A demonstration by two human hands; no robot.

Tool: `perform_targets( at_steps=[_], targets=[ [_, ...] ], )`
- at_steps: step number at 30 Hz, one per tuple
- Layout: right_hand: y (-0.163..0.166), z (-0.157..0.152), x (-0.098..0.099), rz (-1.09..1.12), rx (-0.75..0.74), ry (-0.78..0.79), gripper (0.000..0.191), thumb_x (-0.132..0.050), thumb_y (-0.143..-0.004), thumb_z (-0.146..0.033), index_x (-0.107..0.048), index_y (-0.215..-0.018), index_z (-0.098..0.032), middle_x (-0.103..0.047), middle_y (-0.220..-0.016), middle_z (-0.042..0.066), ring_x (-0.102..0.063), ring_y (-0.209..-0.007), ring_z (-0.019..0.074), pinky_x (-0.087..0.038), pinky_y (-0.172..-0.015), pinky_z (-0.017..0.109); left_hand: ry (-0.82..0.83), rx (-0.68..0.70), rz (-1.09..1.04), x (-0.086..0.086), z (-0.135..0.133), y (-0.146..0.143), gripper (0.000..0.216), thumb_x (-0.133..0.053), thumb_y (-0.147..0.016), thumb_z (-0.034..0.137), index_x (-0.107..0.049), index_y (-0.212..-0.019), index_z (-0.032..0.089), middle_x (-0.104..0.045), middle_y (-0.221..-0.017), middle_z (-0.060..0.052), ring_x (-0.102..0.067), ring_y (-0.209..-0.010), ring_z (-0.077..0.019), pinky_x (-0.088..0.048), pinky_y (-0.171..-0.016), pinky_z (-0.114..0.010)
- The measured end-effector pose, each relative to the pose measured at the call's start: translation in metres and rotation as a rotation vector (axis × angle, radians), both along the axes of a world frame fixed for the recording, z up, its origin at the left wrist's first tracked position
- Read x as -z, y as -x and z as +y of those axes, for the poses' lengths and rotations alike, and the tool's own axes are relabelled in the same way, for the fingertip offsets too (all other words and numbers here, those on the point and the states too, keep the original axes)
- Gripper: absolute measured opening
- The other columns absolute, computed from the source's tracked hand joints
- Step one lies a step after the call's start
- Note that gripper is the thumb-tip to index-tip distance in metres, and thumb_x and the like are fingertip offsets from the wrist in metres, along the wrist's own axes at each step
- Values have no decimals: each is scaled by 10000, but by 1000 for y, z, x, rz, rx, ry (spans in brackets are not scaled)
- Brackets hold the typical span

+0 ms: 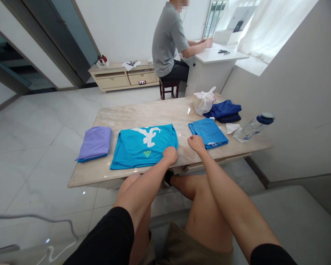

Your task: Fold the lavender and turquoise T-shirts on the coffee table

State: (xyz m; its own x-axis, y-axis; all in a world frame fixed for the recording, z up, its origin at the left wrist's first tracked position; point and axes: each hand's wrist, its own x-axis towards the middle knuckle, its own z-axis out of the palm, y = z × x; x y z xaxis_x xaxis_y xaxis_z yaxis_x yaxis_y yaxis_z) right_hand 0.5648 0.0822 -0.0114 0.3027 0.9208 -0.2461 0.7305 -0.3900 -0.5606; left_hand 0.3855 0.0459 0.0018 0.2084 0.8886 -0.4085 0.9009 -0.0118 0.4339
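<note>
A bright blue T-shirt (132,147) with a white print and a small green logo lies folded and flat on the marble-topped table (143,112). My left hand (170,155) is closed at its lower right corner, with the fingertips hidden and the cloth under them. Just right of this shirt, my right hand (196,143) is curled closed beside the left edge of a smaller folded blue garment (209,131). What it holds, if anything, is too small to make out. Folded purple cloth (96,140) rests on blue cloth at the table's left end.
A white plastic bag (204,101) and dark blue clothing (226,110) lie at the back right. Nearby are crumpled tissue (233,127) and a clear water bottle (255,127), tilted in view. Beyond the table, a person (169,44) sits on a stool at a white desk (216,56).
</note>
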Motion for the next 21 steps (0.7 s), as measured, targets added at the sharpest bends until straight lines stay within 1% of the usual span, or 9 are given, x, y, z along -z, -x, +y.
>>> perform_targets(
  at_steps=[2, 3, 6, 7, 9, 12, 15, 18, 21],
  targets=[
    [1, 2, 7, 102, 35, 69, 307, -619, -1053, -243, -833, -1189, -70, -821, -1210, 255, -782, -1187, 329, -564, -1080, 373, 52, -27, 6, -1, 2, -2, 359, -649, -956, 230, -776, -1227, 33, -763, -1337, -327, -724, -1301, -390, -553, -1063, -419],
    [1, 3, 9, 142, 50, 105, 323, -629, -1061, -283, -826, -1174, -54, -831, -1141, 251, -808, -1093, 317, -598, -1016, 368, 88, -30, -5, -1, 2, -4, 328, -642, -964, 229, -791, -1185, 37, -796, -1262, -306, -757, -1235, -370, -565, -1040, -399],
    [4, 5, 13, 212, 98, 187, 499, -620, -1095, -479, -799, -1151, -16, -832, -967, 234, -816, -834, 293, -653, -799, 366, 194, -3, -90, -6, -8, -12, 293, -608, -1003, 258, -820, -1037, 58, -845, -997, -228, -818, -942, -294, -602, -916, -339],
    [5, 5, 12, 230, 119, 203, 557, -612, -1096, -543, -793, -1151, -19, -830, -945, 227, -808, -794, 288, -654, -754, 364, 215, 9, -125, -9, -14, -15, 313, -587, -1019, 266, -821, -1012, 59, -844, -958, -215, -816, -878, -276, -606, -882, -330],
    [8, 4, 9, 239, 164, 210, 618, -610, -1086, -621, -784, -1180, -35, -830, -960, 218, -804, -795, 287, -652, -716, 358, 231, 34, -197, -14, -30, -18, 351, -555, -1043, 276, -820, -1000, 50, -841, -943, -213, -811, -845, -260, -602, -850, -323],
    [16, 2, 2, 168, 222, 173, 604, -686, -1050, -593, -748, -1310, -51, -826, -1111, 230, -805, -969, 314, -648, -780, 349, 223, 69, -289, -23, -57, -16, 322, -593, -1027, 290, -816, -956, 69, -835, -930, -213, -802, -859, -267, -586, -809, -334],
    [26, -1, -9, 45, 255, 125, 548, -746, -1008, -436, -725, -1375, -29, -794, -1242, 262, -763, -1164, 354, -630, -925, 367, 182, 72, -349, -34, -76, -5, 212, -650, -977, 273, -795, -928, 126, -829, -949, -179, -787, -915, -266, -553, -784, -333],
    [42, 3, -26, -48, 240, 67, 449, -657, -1032, -353, -751, -1342, -41, -778, -1303, 258, -735, -1246, 356, -595, -1037, 382, 129, 33, -383, -43, -80, 16, 169, -653, -968, 272, -750, -903, 150, -804, -984, -161, -764, -1012, -269, -511, -783, -332],
    [69, 15, -45, -97, 171, 6, 386, -595, -1054, -334, -794, -1244, -64, -788, -1298, 246, -735, -1256, 344, -573, -1066, 365, 104, -30, -411, -44, -71, 48, 177, -665, -951, 282, -688, -823, 162, -769, -924, -143, -730, -971, -258, -481, -750, -324]
  ],
)
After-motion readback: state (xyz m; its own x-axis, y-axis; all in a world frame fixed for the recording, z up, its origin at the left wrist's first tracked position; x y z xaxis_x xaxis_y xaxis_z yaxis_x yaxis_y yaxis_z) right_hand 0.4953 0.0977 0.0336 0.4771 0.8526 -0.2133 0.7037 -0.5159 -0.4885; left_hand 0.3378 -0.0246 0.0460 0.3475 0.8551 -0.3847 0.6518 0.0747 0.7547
